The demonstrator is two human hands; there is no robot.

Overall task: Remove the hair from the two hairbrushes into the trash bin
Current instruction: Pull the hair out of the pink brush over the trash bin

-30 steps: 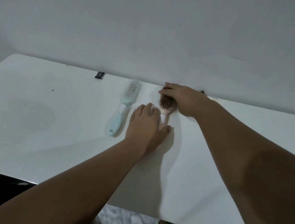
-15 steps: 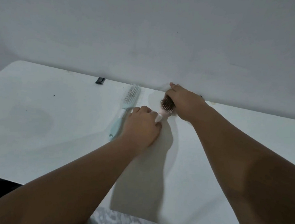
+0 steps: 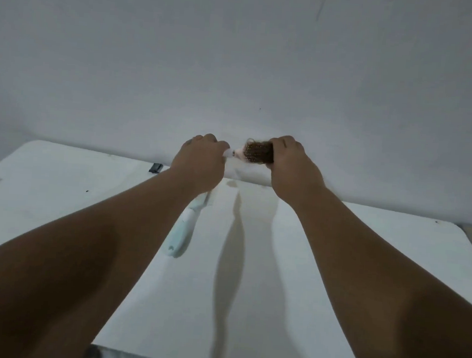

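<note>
Both hands hold the small pink round hairbrush up over the far edge of the white tabletop: the left hand curls round its pale handle, and the right hand grips its head, matted with brown hair. The light blue plastic paddle hairbrush lies on the tabletop under the left wrist, handle pointing to the near edge. A small black object sits by the far edge.

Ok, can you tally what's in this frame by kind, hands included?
Hairbrushes: 2, a pink hairbrush held up by both hands and a light blue hairbrush lying on the table
Hands: 2, the left hand and the right hand
Small black object at the table's far edge: 1
Table: 1
Total: 6
</note>
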